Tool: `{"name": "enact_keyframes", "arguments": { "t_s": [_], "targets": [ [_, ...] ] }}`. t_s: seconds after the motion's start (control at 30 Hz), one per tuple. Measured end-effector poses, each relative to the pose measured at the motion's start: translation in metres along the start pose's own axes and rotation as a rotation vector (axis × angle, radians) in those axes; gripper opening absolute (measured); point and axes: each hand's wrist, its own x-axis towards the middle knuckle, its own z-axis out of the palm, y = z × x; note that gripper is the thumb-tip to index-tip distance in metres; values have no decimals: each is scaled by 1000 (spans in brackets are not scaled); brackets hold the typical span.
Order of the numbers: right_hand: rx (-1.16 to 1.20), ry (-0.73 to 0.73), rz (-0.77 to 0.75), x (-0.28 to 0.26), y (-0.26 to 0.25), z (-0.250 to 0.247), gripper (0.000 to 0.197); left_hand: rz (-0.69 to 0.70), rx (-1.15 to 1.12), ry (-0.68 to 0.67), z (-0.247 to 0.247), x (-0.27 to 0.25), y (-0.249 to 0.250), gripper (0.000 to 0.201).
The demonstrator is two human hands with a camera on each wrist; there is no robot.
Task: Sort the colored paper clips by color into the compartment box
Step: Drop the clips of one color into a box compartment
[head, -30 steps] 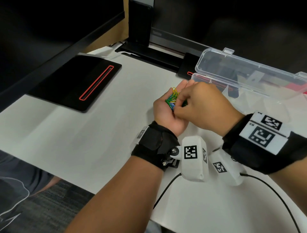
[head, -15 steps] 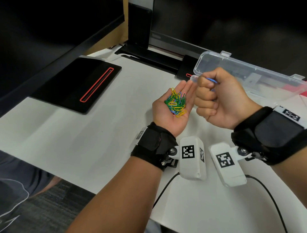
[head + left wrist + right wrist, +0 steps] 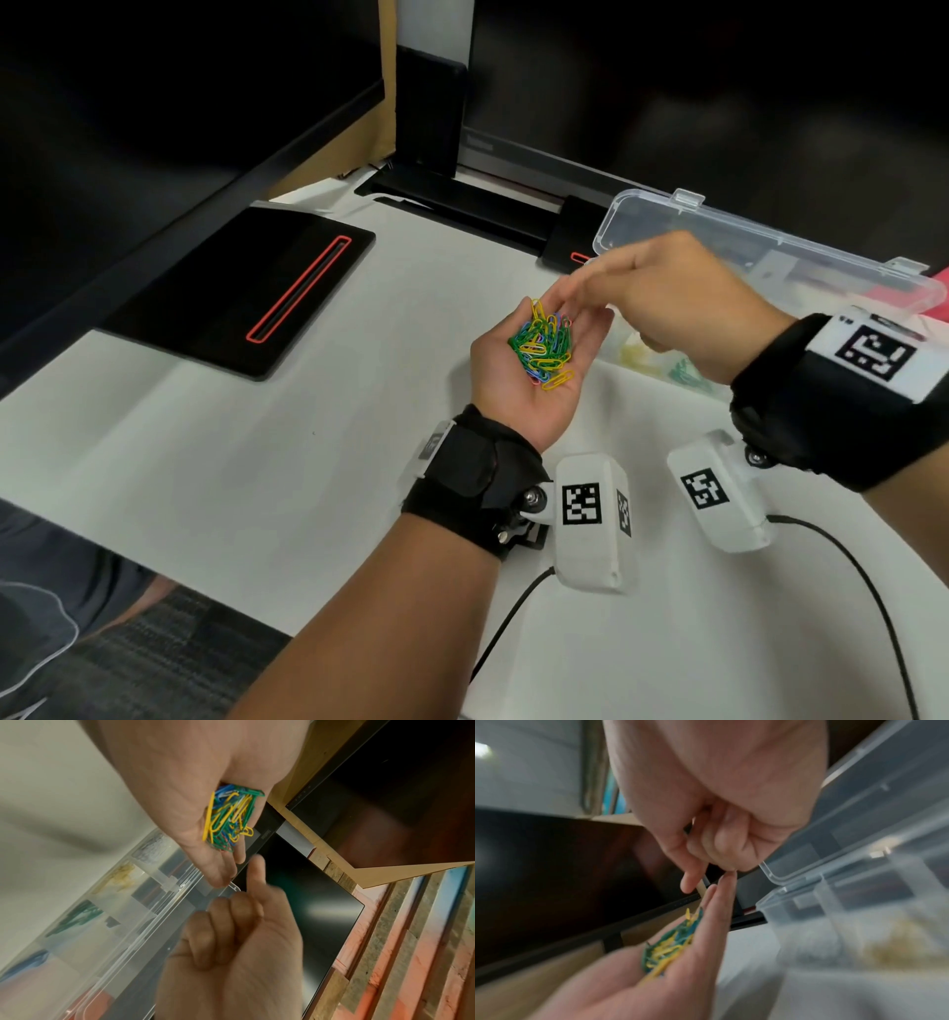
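Looks like an office desk setup from my feed: white counter (image 3: pixel 215 462), dark monitor (image 3: pixel 154 92) on a black stand (image 3: pixel 431 118), second screen (image 3: pixel 308 902) at the back, black pad (image 3: pixel 241 293) with red trim, grey carpet (image 3: pixel 169 658) below.

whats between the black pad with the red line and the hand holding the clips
Only bare white table, as the head view shows. The black pad lies at left, and the left hand cups the paper clips above the table.

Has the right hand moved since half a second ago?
Yes. The right hand has swung back from the open lid of the compartment box, its fingertips now reaching over the paper clips in the left palm.
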Motion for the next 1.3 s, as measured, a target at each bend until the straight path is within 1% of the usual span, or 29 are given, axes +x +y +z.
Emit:
{"name": "enact_keyframes", "arguments": {
  "t_s": [0.07,0.13,0.17,0.23,0.33,0.4,0.47,0.6,0.67,0.77,0.9,1.0,1.07,1.13,1.17,1.2,1.23,1.3],
  "targets": [
    [-260,4,-95,2,2,0,12,0,11,-4,0,1,0,39],
    [-398,-32,-123,4,4,0,6,-9,31,-2,-1,2,0,39],
    [-424,-55,-123,5,5,1,6,-16,39,-4,-2,1,0,39],
    [-422,-74,-121,8,7,3,4,-18,73,-5,-2,1,-1,43],
    [-379,-56,-104,12,9,4,5,-7,128,-9,-1,-1,-1,48],
    [-356,-55,-101,12,9,2,4,-11,121,-20,-1,-1,-1,48],
    [-335,-78,-121,11,9,2,9,-17,109,-17,-2,-1,0,47],
    [-451,-128,-161,9,8,5,17,-21,105,18,-2,0,-1,44],
    [-494,-120,-179,8,8,7,15,-25,97,11,-3,-1,-1,45],
    [-452,-105,-163,9,8,7,6,-29,77,7,-3,-1,-1,48],
    [-448,-56,-122,10,9,2,8,-19,28,-31,-1,0,0,45],
    [-507,22,-118,12,11,-2,7,-2,-2,-10,0,-1,-1,40],
    [-533,91,-149,13,10,-2,7,-1,11,-20,1,-3,-1,44],
    [-488,118,-192,10,7,-2,8,-3,38,-23,3,-5,0,49],
    [-463,89,-209,8,4,-1,8,-3,54,-16,3,-5,0,53],
    [-457,29,-220,6,1,0,6,-6,68,-18,4,-5,0,57],
    [-483,-41,-227,4,-1,2,4,-6,79,-21,4,-5,0,60],
    [-603,-128,-234,2,-3,4,11,-4,79,-2,3,-3,-1,61]
  ]
}}
